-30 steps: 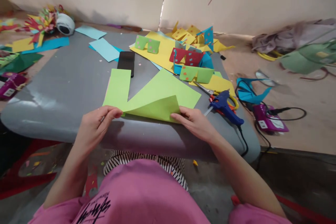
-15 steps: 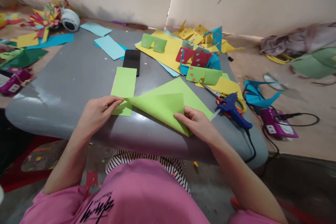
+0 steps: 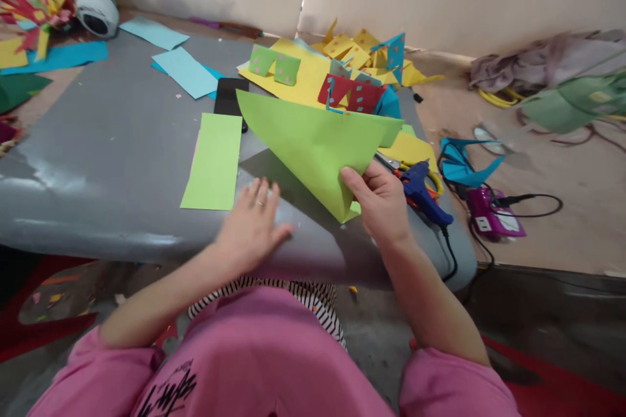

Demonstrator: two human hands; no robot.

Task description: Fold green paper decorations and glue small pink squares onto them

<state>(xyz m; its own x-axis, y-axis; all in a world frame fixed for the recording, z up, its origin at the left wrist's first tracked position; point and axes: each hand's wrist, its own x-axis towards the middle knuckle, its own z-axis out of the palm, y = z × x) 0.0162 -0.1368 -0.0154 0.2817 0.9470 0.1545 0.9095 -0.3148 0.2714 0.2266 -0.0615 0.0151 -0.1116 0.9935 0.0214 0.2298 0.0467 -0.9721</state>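
Note:
My right hand [image 3: 384, 205] pinches a green sheet of paper [image 3: 313, 146] near its lower right corner, thumb in front, and holds it raised and curved above the table. My left hand [image 3: 252, 225] lies flat on the grey table [image 3: 122, 143] near its front edge, fingers stretched, a ring on one finger, nothing in it. Just to its left rests a green paper rectangle [image 3: 214, 159]. The black phone [image 3: 229, 94] lies behind that rectangle, and part of it is covered by paper. The raised sheet hides some of the things behind it.
To the right lie a blue glue gun [image 3: 423, 192] with its cord and scissors [image 3: 391, 161], partly hidden. Dotted paper shapes [image 3: 364, 96] stand on yellow paper at the back. Light blue paper strips [image 3: 186, 71] lie at back left, near a white roll [image 3: 96, 11].
My left hand has let go of the green sheet's left corner and come down flat on the table. The sheet is now lifted by my right hand alone. The view has shifted slightly.

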